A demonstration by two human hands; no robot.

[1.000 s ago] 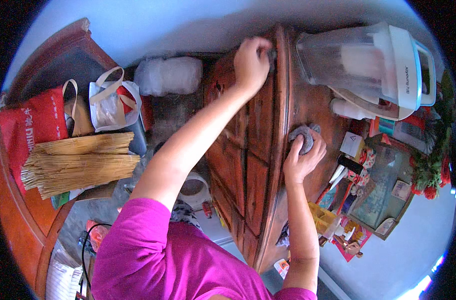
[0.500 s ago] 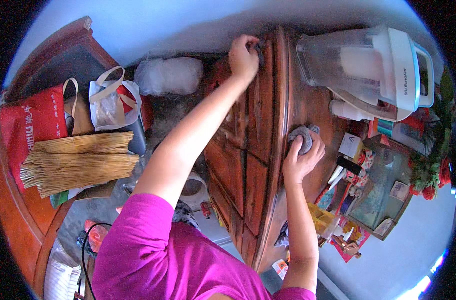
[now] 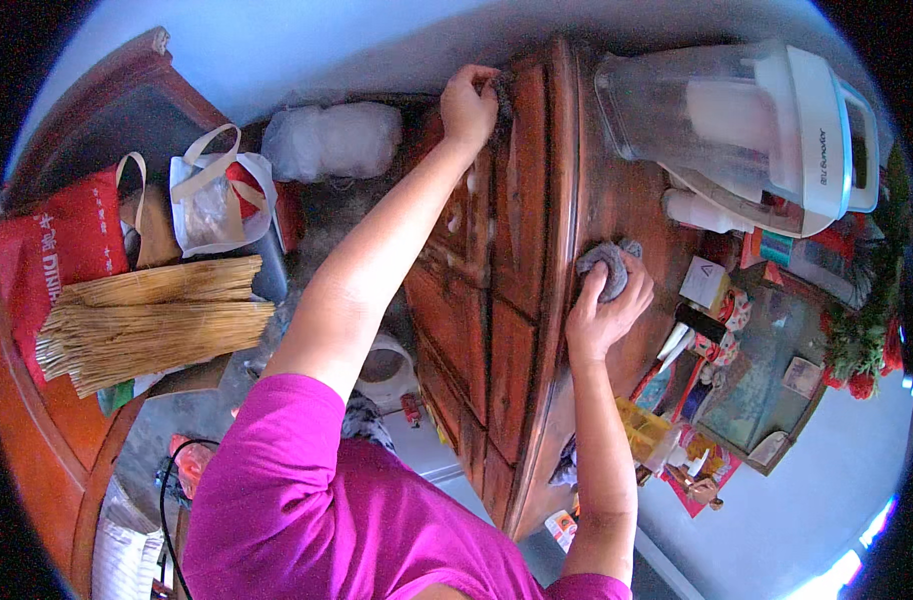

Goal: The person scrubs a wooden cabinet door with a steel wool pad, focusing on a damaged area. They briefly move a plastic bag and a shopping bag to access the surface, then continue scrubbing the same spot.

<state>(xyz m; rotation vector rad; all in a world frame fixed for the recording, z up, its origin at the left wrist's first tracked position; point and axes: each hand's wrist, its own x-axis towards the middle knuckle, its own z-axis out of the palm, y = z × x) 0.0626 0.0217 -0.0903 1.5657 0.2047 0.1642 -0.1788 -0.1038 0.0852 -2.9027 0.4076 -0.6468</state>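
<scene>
On the brown wooden cabinet's top (image 3: pixel 607 190), near its front edge, my right hand (image 3: pixel 613 312) is closed around a bunched grey cloth (image 3: pixel 609 272). My left arm stretches to the far end of the cabinet front (image 3: pixel 515 340). There my left hand (image 3: pixel 470 112) is bent with its fingers curled on what looks like a dark grey cloth (image 3: pixel 502 92), pressed to the upper front panel. Most of that cloth is hidden behind the fingers.
A clear jug-shaped appliance with a white lid (image 3: pixel 722 130) stands on the cabinet's far end. Small boxes, a glass-topped frame (image 3: pixel 767 370) and red flowers (image 3: pixel 862 385) sit to the right. At left, a chair holds bags and straw bundles (image 3: pixel 157 330); a wrapped white bundle (image 3: pixel 332 142) lies behind.
My left hand has shifted a little leftward along the cabinet front with the dark cloth. My right hand keeps nearly the same spot on the grey cloth. The whole view has tilted slightly.
</scene>
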